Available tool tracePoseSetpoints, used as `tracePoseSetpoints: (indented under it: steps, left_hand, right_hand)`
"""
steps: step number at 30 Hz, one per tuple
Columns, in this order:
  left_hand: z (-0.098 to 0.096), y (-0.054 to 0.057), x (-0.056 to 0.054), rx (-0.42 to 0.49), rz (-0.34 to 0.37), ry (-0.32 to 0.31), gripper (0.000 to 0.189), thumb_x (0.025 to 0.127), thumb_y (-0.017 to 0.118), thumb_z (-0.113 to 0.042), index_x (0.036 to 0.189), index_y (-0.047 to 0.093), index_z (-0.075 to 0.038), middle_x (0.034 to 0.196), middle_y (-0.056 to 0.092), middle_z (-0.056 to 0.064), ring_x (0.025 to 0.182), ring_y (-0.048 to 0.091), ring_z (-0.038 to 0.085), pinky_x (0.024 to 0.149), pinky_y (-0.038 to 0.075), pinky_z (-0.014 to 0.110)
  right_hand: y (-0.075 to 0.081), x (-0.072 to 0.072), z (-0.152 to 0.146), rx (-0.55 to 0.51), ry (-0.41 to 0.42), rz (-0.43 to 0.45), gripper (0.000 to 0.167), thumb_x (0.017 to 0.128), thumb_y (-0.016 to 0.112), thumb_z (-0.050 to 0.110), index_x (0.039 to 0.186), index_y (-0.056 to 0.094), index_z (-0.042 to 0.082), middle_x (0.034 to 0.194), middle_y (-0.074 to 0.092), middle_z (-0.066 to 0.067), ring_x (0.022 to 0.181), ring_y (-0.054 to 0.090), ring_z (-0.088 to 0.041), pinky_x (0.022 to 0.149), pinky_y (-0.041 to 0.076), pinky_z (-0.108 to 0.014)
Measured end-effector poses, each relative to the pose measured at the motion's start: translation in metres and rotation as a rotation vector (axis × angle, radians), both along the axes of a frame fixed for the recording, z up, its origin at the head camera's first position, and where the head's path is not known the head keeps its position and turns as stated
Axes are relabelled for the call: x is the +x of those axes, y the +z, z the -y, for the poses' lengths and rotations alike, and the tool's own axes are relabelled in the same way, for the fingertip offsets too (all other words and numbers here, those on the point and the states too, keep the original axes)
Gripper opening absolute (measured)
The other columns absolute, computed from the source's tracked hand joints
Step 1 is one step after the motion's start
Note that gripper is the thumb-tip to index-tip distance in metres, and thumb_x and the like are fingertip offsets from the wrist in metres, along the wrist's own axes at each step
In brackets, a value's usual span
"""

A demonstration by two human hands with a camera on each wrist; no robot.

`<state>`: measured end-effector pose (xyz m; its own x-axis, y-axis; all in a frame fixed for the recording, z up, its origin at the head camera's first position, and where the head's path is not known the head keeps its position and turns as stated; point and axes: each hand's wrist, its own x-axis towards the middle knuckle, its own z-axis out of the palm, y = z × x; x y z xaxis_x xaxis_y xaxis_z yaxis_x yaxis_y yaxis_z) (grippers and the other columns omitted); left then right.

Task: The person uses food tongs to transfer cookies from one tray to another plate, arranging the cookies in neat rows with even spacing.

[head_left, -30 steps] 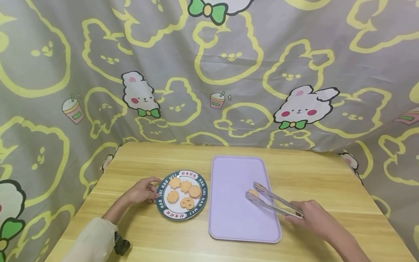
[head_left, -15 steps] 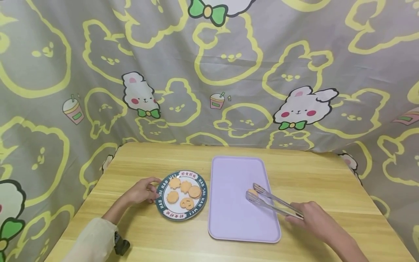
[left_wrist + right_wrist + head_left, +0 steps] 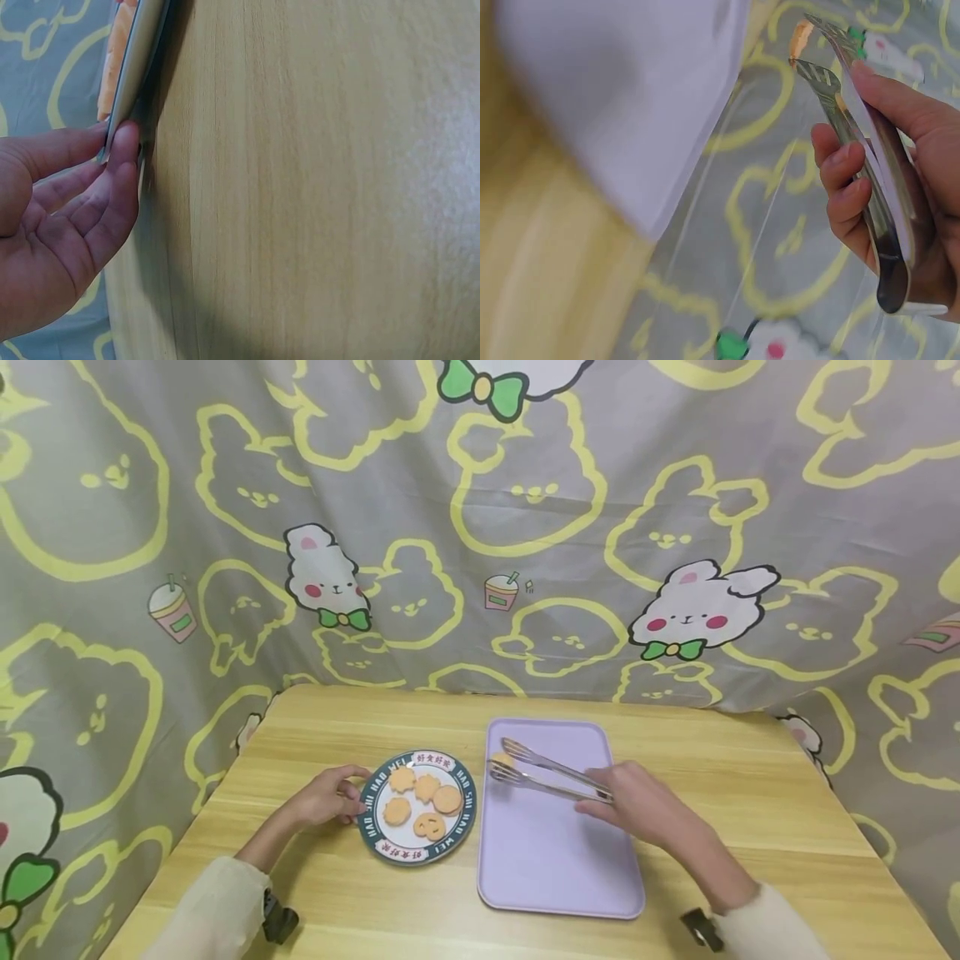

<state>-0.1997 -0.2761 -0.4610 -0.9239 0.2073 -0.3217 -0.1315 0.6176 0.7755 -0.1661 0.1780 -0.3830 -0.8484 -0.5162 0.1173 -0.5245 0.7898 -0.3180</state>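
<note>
My left hand (image 3: 330, 796) pinches the left rim of a round plate (image 3: 467, 814) with a dark green lettered border; in the left wrist view, thumb and fingers lie on both sides of the rim (image 3: 133, 82). Several cookies (image 3: 396, 811) lie on the plate. With my right hand (image 3: 637, 802) I grip metal tongs (image 3: 558, 779), whose tips hold one cookie (image 3: 501, 762) over the upper left part of a lilac tray (image 3: 555, 868). Seen from the right wrist, the cookie (image 3: 801, 39) is caught between the slotted ends of the tongs (image 3: 885, 217).
The wooden table (image 3: 337, 910) carries plate and tray side by side, the tray to the right. A grey curtain (image 3: 420, 510) with yellow bear outlines hangs behind the table. Each wrist wears a small black camera (image 3: 279, 920).
My right hand has moved left and slightly away from me, carrying the tongs and cookie from the tray's right half to its upper left edge. My left hand stays on the plate's rim.
</note>
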Motion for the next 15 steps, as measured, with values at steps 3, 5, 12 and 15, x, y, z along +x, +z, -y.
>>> tracePoseSetpoints:
  steps: [3,5,12,15]
  left_hand:
    - [0.0,-0.001,0.0,-0.011,0.006,0.008,0.056,0.081,0.065,0.0,0.134,0.045,0.003,0.086,0.062,0.011,0.067,0.063,0.018,0.063,0.057,0.033]
    - [-0.001,-0.002,0.0,-0.017,0.008,0.01,0.057,0.082,0.066,-0.001,0.134,0.045,0.002,0.086,0.062,0.011,0.067,0.063,0.018,0.063,0.056,0.032]
    - [-0.001,0.0,0.0,-0.024,0.006,0.012,0.057,0.081,0.067,-0.002,0.134,0.046,0.001,0.085,0.062,0.011,0.066,0.063,0.018,0.063,0.056,0.033]
    - [0.0,0.0,0.0,-0.015,0.006,0.013,0.056,0.081,0.066,-0.001,0.134,0.046,0.001,0.084,0.062,0.011,0.066,0.063,0.018,0.062,0.056,0.033]
  right_hand:
    - [0.001,-0.014,0.029,-0.005,0.091,-0.006,0.025,0.083,0.07,0.032,0.086,0.068,0.007,0.064,0.059,0.006,0.055,0.043,-0.001,0.051,0.039,-0.016]
    - [0.0,-0.022,0.047,-0.005,0.136,-0.011,0.022,0.083,0.071,0.031,0.08,0.065,0.01,0.061,0.055,0.007,0.054,0.042,-0.002,0.051,0.038,-0.016]
    - [-0.009,-0.037,0.092,0.031,0.17,0.038,0.023,0.082,0.072,0.033,0.074,0.064,0.012,0.059,0.054,0.008,0.053,0.041,-0.004,0.049,0.037,-0.018]
    - [-0.013,-0.039,0.103,0.047,0.174,0.079,0.023,0.081,0.072,0.033,0.075,0.066,0.012,0.059,0.055,0.008,0.052,0.042,-0.005,0.048,0.037,-0.019]
